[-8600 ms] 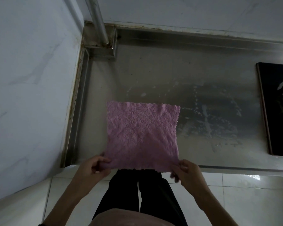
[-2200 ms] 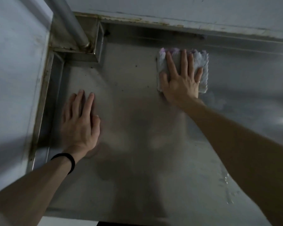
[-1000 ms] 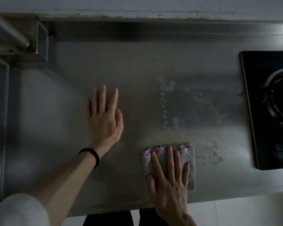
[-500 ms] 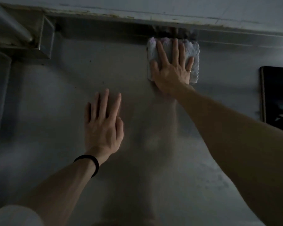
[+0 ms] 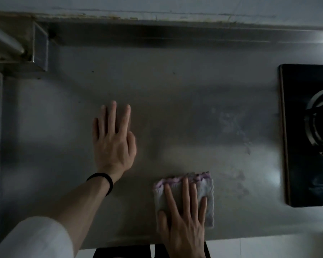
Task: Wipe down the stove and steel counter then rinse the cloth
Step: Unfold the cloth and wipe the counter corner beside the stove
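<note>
A folded pink-edged cloth (image 5: 209,192) lies flat on the steel counter (image 5: 175,101) near its front edge. My right hand (image 5: 183,222) presses down on it with the fingers spread. My left hand (image 5: 113,140) rests flat on the bare counter, up and to the left of the cloth, fingers apart and holding nothing. A black band circles its wrist. The black stove (image 5: 306,136) is set into the counter at the right edge, and part of a burner ring shows. Faint smears mark the steel between the cloth and the stove.
A raised steel backsplash (image 5: 175,34) runs along the far edge under the wall. A steel pipe with its boxed base (image 5: 39,47) stands in the far left corner. Pale floor tiles (image 5: 259,246) show below the counter's front edge.
My right hand has pulled the cloth from the far backsplash back to the counter's front edge. My left hand has stayed flat in about the same spot.
</note>
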A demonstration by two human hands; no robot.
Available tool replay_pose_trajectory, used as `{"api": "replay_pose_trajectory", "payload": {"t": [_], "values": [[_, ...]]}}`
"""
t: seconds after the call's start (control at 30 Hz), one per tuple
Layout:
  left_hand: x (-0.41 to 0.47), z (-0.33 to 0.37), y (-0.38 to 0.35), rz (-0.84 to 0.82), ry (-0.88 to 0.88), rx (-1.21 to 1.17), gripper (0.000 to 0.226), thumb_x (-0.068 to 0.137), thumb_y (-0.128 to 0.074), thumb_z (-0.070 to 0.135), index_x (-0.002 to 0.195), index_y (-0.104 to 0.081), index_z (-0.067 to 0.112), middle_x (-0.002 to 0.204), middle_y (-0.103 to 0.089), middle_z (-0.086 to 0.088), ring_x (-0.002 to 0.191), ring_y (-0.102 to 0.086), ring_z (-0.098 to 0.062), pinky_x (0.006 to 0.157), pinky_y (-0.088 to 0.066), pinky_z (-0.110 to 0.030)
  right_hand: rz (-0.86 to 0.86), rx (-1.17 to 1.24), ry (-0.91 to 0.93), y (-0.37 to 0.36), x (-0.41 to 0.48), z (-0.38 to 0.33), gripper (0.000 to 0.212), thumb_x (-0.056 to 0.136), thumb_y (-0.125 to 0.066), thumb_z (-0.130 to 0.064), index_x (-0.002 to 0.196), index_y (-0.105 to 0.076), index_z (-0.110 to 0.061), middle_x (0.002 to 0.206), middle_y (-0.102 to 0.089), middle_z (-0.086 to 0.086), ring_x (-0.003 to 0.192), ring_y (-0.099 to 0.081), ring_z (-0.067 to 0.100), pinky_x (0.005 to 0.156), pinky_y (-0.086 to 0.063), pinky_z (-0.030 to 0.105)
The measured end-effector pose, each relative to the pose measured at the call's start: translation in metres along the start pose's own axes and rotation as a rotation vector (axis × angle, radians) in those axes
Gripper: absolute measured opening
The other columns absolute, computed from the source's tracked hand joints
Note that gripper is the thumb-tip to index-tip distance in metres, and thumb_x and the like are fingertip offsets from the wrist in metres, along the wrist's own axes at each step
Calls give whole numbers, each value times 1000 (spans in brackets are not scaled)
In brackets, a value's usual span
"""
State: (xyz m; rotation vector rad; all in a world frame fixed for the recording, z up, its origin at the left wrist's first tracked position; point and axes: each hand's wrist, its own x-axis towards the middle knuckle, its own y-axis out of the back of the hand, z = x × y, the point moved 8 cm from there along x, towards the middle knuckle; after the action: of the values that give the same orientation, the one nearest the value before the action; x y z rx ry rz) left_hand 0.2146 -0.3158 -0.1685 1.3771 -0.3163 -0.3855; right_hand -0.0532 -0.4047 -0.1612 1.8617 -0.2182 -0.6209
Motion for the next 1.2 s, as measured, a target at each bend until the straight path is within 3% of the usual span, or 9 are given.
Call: {"api": "replay_pose_trajectory", "payload": {"t": [0.07,0.2,0.3,0.43,0.57,0.77,1.03,1.2], "values": [[0,0,0,11,-4,5,73,98,-36,35,168,-14,31,176,-10,-8,161,-14,-37,128,-11,-53,0,1,44,2,13,2,86,82,-57,-54,160,-22,-47,174,-5,2,159,-14,29,121,-17,65],[1,0,1,17,-3,4,74,98,-39,33,168,-15,30,176,-10,-8,161,-13,-37,127,-13,-55,22,-29,179,39,115,-1,73,95,-45,-58,162,-19,-44,174,-8,6,161,-2,26,124,-7,64],[1,1,2,2,11,-8,74,97,-39,33,167,-18,30,176,-12,-9,161,-14,-37,127,-13,-56,81,-9,159,76,217,-5,67,100,-38,-58,162,-20,-42,174,-8,7,161,1,27,125,-4,63],[2,2,2,-7,9,24,74,97,-40,34,167,-18,28,175,-13,-11,160,-16,-38,128,-13,-55,56,-6,144,109,332,1,66,102,-27,-61,163,-8,-43,174,4,6,160,9,29,124,2,65],[2,0,0,2,12,18,75,96,-40,34,167,-17,31,175,-13,-9,159,-17,-38,127,-13,-55,21,-3,87,117,377,7,68,99,-22,-62,162,-3,-45,173,11,5,159,14,29,123,8,66],[3,0,-1,29,3,38,73,97,-40,35,166,-19,32,174,-17,-9,158,-18,-38,127,-13,-53,89,30,39,104,307,11,66,103,-27,-57,164,-8,-41,174,4,6,160,8,28,124,1,67],[2,0,4,77,11,-11,68,98,-41,36,164,-24,34,173,-19,-6,156,-22,-38,127,-14,-54,48,63,-53,16,41,13,69,102,-37,-56,164,-12,-40,174,3,5,161,6,29,124,-3,67],[1,3,6,40,38,-34,67,96,-41,37,162,-28,31,172,-21,-9,156,-21,-38,127,-13,-55,30,61,14,2,8,20,71,97,-44,-57,162,-16,-46,174,-2,1,161,-3,25,125,-5,61]]}}
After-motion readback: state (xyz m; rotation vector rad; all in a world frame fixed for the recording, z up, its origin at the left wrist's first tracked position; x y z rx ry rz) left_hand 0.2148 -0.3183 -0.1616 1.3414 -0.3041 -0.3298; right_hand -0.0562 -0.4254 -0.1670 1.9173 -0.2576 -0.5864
